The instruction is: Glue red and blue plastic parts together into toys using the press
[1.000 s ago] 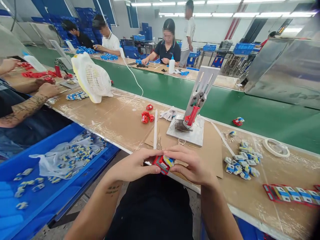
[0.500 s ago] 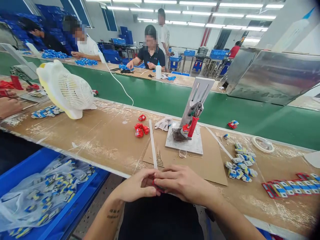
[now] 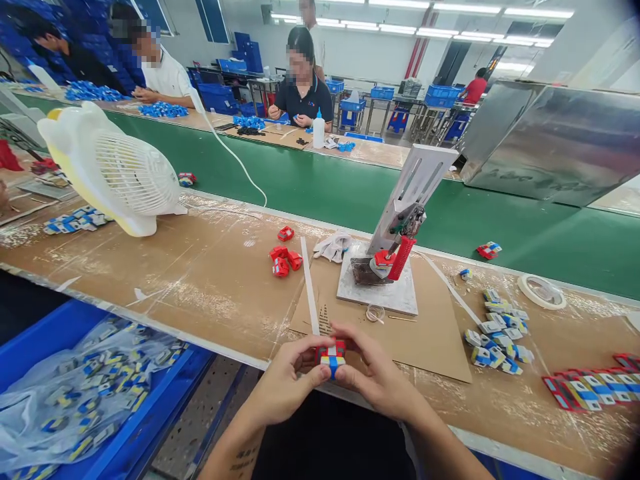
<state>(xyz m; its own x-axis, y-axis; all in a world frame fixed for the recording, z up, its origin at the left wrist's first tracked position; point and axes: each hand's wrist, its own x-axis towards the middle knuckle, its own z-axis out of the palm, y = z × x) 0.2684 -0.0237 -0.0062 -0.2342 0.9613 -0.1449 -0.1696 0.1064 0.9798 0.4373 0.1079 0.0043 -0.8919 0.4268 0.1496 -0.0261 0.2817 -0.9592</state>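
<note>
Between my two hands, over the table's near edge, is a small red plastic part with a blue, white and yellow block [image 3: 332, 362] at its front. My left hand [image 3: 295, 373] grips it from the left, fingers behind and thumb at the front. From the right, my right hand [image 3: 373, 373] holds the same part with thumb and fingers. Beyond them a lever press [image 3: 400, 233] with a red handle stands on a pale base plate, another red part under its tip. Several red parts [image 3: 285, 259] lie left of the press.
A white fan [image 3: 120, 173] stands at left. A blue crate [image 3: 165, 400] with bagged small blocks sits below the table's left edge. Loose blocks [image 3: 497, 333], a tape roll [image 3: 541, 291] and a row of red assemblies [image 3: 595, 387] lie at right. Co-workers sit beyond the green belt [image 3: 310, 183].
My hands have turned up and apart a little, so the red part with its blue-and-white block now shows. The camera view has shifted, and the press appears farther right.
</note>
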